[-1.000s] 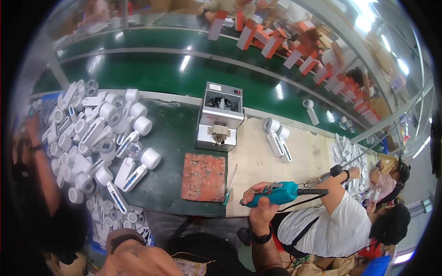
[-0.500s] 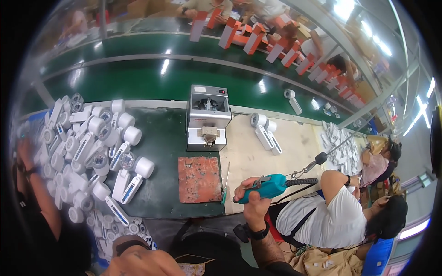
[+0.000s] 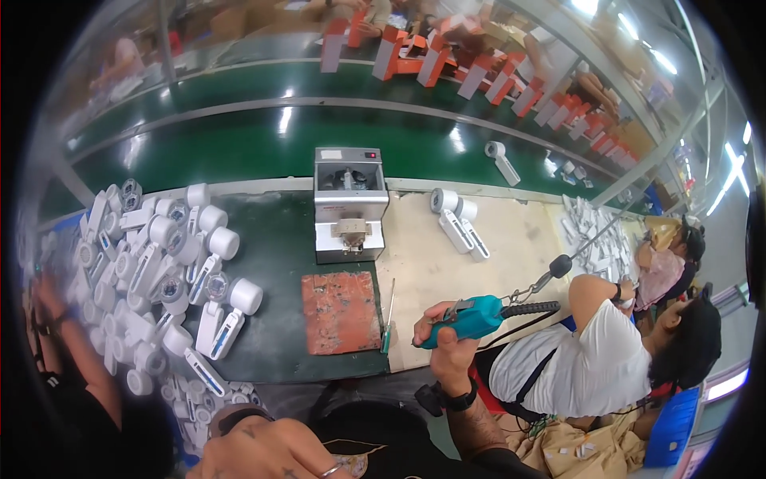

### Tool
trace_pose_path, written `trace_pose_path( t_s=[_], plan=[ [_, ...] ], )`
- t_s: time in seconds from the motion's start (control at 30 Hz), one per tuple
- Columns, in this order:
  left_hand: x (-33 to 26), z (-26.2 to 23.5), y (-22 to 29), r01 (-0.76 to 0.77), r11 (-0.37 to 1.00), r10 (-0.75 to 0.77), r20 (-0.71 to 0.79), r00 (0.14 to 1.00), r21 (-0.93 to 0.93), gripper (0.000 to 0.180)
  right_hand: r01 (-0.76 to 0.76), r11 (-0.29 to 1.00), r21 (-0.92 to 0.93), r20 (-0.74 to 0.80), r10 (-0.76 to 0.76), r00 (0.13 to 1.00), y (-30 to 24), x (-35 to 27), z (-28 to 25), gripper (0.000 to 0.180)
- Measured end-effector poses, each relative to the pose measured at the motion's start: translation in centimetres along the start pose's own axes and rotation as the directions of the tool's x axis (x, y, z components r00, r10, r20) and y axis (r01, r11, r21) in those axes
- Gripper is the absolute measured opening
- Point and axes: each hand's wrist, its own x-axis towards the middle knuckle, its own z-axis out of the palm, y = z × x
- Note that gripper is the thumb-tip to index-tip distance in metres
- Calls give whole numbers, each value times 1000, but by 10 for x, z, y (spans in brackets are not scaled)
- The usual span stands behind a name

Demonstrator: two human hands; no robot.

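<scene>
My right hand [image 3: 451, 355] is wrapped around a teal electric screwdriver [image 3: 472, 318], held over the front right of the bench. The tool hangs from a metal hook and cord, and a black coiled sleeve covers its cable end. At the lower edge, close to the camera, is the back of my left hand [image 3: 271, 449], with a ring on one finger; its fingers are mostly hidden. Beyond the screwdriver, two white round-headed devices with handles [image 3: 459, 227] lie on the beige sheet. A grey screw feeder [image 3: 349, 206] stands at the middle of the bench.
A worn red pad [image 3: 341, 315] lies before the feeder, with a thin green-handled hand screwdriver [image 3: 388, 327] beside it. White devices [image 3: 159, 271] are heaped at left, near another person's arm [image 3: 88, 359]. White parts [image 3: 594, 231] lie at right, near a seated co-worker [image 3: 590, 351]. A green conveyor [image 3: 239, 144] runs behind.
My left hand has shifted right and slightly into view, now showing a ring. The right hand and electric screwdriver sit slightly further right. The whole view has tilted a little.
</scene>
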Motion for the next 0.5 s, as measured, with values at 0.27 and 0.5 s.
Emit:
trace_pose_path(
  t_s=[0.27, 0.5],
  plan=[
    [2, 10, -13, 16, 999, -15, 19, 1000, -35, 44, 11, 999, 42, 15, -11, 1000, -2, 1, -14, 61],
    [-1, 14, -19, -16, 1000, 15, -31, 999, -3, 42, -13, 998, 63, -12, 14, 1000, 7, -2, -23, 62]
  ],
)
